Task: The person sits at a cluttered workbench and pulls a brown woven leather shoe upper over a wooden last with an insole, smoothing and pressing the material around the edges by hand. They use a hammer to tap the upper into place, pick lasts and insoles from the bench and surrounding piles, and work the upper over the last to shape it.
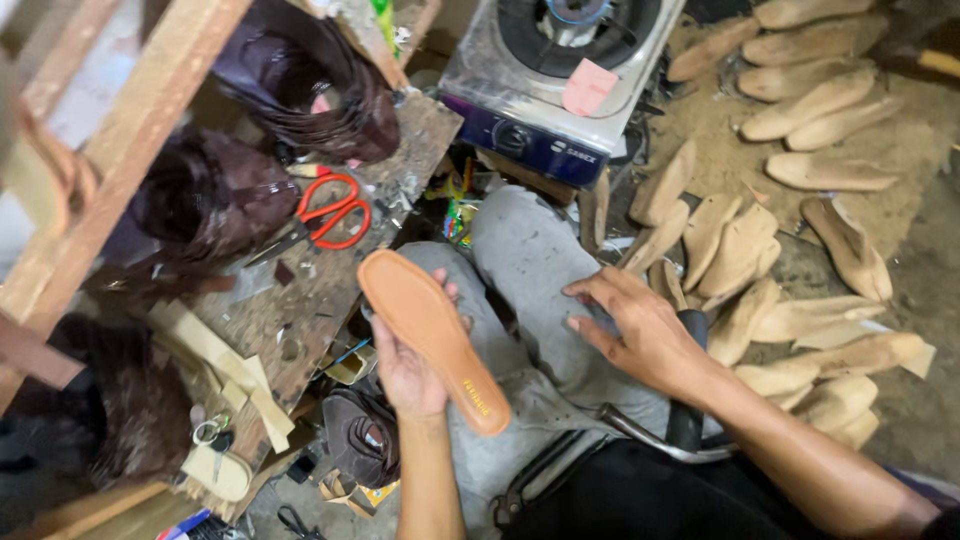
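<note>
The tan leather insole (432, 340) looked light, thin and fairly stiff, a flat board with a smooth upper face that would flex a little under pressure but not flop; it would likely be best taken along its long edges near the waist or heel, where a palm can back it. It was held up over the person's lap, toe end tilted up and away toward the workbench (330, 290), heel end toward the body. The left hand (408, 368) grasped it from beneath, palm up, fingers curling round the far edge and the wrist bent back. The right hand (640, 325) held nothing: it rested palm down, fingers spread and relaxed, on the grey trouser leg (525, 260), forearm angled in from the lower right, with wooden shoe lasts (740, 250) just beyond it on the floor. Orange-handled scissors (330, 215) lay on the bench.
</note>
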A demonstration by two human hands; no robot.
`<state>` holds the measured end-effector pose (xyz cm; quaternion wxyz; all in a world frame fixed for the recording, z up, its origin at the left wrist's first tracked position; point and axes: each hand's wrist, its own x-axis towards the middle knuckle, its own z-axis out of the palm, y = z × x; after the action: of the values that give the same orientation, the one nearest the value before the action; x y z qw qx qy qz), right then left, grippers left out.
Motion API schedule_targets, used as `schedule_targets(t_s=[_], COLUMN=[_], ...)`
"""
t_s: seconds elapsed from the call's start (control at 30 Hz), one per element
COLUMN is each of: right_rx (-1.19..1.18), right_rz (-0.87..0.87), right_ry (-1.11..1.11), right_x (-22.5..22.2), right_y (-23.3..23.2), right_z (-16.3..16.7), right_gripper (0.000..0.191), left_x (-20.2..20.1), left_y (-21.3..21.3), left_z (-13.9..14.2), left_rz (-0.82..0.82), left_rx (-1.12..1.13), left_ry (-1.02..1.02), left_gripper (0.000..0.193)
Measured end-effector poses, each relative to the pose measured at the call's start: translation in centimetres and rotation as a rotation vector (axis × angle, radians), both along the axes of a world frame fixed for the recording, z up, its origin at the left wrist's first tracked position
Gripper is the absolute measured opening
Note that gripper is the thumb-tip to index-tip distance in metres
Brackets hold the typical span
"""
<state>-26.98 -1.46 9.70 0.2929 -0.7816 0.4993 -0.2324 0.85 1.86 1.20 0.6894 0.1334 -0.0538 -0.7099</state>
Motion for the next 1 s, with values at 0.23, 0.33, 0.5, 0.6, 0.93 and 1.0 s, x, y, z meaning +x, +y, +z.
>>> schedule_targets(t_s=[0.23,0.33,0.5,0.6,0.93,1.0], right_rx=[0.259,0.377,0.417,0.563,0.741,0.633], right_rz=[-0.359,-0.564,-0.581,-0.558,-0.679,-0.677], right_ry=[-0.222,-0.361,-0.468,0.002,0.001,-0.044], right_x=[-7.6,-11.8,-13.3,-12.3,-12.6,-13.5], right_y=[-3.9,-5.2,-3.8,-1.1,0.6,-0.1], right_z=[-4.5,-9.8,-21.2,-25.7,-29.0,-29.5], right_gripper=[0.025,0.026,0.029,0.042,0.040,0.038], left_x=[0.4,0.8,1.6,1.8,3.9,4.3], left_y=[1.4,1.6,1.6,2.0,3.7,4.0], left_z=[-2.4,-2.9,-3.4,-3.4,-4.0,-4.2], left_rz=[0.001,-0.014,-0.064,-0.062,-0.050,-0.050], left_rx=[-0.029,-0.029,0.017,0.049,0.076,0.079], left_ry=[0.034,0.165,0.247,0.255,0.251,0.269], left_gripper=[0.069,0.073,0.074,0.073,0.065,0.065])
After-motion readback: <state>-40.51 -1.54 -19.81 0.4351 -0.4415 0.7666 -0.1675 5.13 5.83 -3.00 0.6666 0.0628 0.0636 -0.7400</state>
